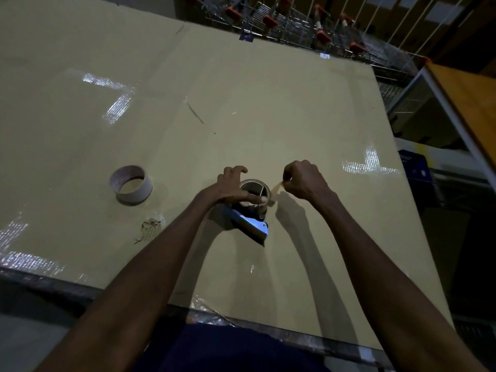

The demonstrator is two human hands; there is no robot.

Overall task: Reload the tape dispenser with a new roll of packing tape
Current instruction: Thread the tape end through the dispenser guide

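A blue and metal tape dispenser lies on the cardboard-covered table, with a roll of brown packing tape seated on its hub. My left hand presses on the roll from the left, thumb across its core. My right hand pinches the roll's loose tape end and holds it pulled out a little to the right. A second, pale roll of tape stands alone on the table to the left.
Shiny strips of clear tape are stuck on the cardboard at several spots. Shopping carts with red handles line the far side. A wooden-topped bench and a blue crate stand to the right.
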